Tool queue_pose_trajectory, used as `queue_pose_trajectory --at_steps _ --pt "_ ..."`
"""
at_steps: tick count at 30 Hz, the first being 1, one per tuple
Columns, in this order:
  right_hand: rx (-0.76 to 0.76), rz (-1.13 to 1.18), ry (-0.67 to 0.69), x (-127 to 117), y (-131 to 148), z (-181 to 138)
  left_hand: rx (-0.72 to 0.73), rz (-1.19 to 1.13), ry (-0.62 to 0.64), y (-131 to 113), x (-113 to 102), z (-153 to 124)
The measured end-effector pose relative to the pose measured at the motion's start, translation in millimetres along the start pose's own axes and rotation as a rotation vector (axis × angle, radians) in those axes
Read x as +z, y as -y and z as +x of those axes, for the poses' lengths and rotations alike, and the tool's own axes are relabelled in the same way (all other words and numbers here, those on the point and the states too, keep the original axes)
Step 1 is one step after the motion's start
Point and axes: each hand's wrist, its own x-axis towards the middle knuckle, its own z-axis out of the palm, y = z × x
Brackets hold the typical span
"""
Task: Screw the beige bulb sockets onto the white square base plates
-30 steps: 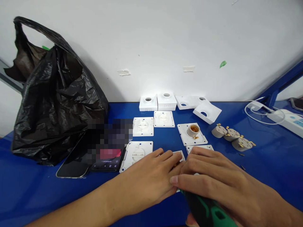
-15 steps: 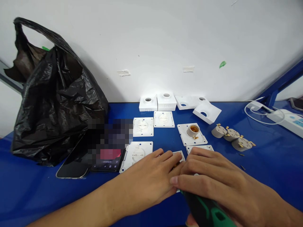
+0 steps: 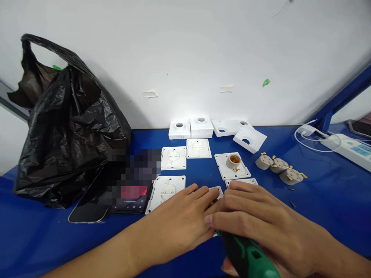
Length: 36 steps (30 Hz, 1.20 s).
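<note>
My left hand (image 3: 182, 216) is closed over a white square base plate (image 3: 219, 190) at the front of the table. A brass glint of the lamp socket (image 3: 213, 202) shows under its fingers; most of the piece is hidden. In my right hand (image 3: 261, 216) is a green and black screwdriver (image 3: 246, 253), its handle slanting toward me. The tip is covered by my hands, which touch each other. Just beyond them lies another white plate (image 3: 251, 180), and behind that a plate (image 3: 219, 166) with a lamp socket (image 3: 233, 161) standing on it.
Left are a black plastic bag (image 3: 75, 123) and two phones (image 3: 89, 204). Several plain white plates (image 3: 173, 157) lie mid-table, with white covers (image 3: 201, 128) against the wall. Right are three loose lamp sockets (image 3: 279, 164), small screws (image 3: 292, 204) and a power strip (image 3: 348, 148).
The view has shifted slightly, so everything sits a little lower and further left. Both hands keep their places over the plate, with the screwdriver still in the right.
</note>
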Motion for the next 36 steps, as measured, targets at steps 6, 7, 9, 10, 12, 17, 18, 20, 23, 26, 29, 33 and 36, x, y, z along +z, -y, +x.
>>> queue_pose_trajectory --at_steps 6,7,9,10,12,17,18,20,23,26,29,33,36 --pt "-0.077 -0.019 -0.084 5 -7 8 -0.075 -0.056 0.009 -1 -2 2" --pt "-0.09 -0.004 -0.084 5 -10 11 -0.072 -0.09 0.009 0 -3 3" --pt "-0.117 0.043 -0.077 3 -16 18 -0.073 -0.167 0.012 2 -6 5" --pt "-0.12 0.058 -0.072 2 -19 21 -0.085 -0.203 0.002 3 -7 5" --pt "-0.101 0.072 -0.096 1 -25 24 -0.125 -0.256 -0.024 4 -8 6" --pt "-0.113 0.167 -0.376 15 -35 11 -0.128 -0.26 -0.023 8 -2 8" --pt "-0.116 0.19 -0.407 19 -36 8 -0.127 -0.252 -0.037 8 0 8" --pt "-0.111 0.217 -0.404 23 -38 2 -0.127 -0.242 -0.076 9 3 8" --pt "-0.142 0.206 -0.365 19 -38 0 -0.127 -0.258 -0.094 9 4 9" --pt "-0.194 0.144 -0.343 13 -33 1 -0.149 -0.297 -0.045 8 0 9" --pt "-0.18 0.042 -0.3 11 -22 1 -0.152 -0.262 -0.01 8 -3 8" --pt "0.054 0.003 -0.375 10 -10 1 -0.124 -0.187 -0.021 8 -3 7" --pt "-0.098 -0.029 -0.234 6 -13 1 -0.111 -0.192 -0.043 9 -2 7"
